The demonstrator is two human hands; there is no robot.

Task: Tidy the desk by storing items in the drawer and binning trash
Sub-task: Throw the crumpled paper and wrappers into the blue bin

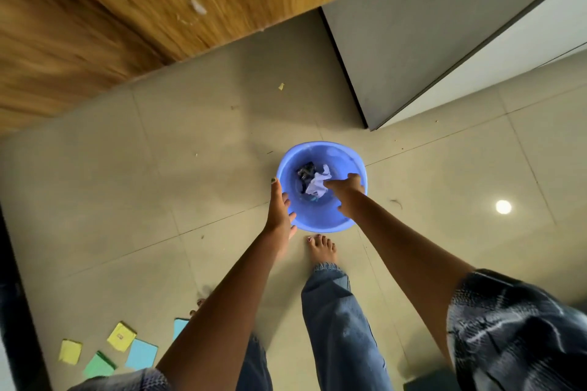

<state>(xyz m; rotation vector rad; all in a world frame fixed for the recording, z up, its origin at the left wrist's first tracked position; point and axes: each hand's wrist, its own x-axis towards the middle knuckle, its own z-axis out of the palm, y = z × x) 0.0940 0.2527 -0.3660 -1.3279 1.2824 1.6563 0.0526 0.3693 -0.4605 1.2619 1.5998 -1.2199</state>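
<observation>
Presently, the right hand (347,192) reaches down into the blue bin (320,222), its fingers extended toward the crumpled white paper (317,186); whether they touch or pinch it cannot be told. The left hand (279,209) lies along the bin's left rim with fingers straight, thumb side against the outer wall. Inside the bin, the white paper sits beside a dark crumpled item (305,172). The bin stands on the tiled floor (190,168), just ahead of a bare foot (322,247) below a denim trouser leg (340,327). Coloured square notes (119,349), yellow, green and blue, lie scattered on the floor at lower left. A wooden desk surface (127,9) spans the upper left; a grey cabinet (413,41) stands at upper right.
</observation>
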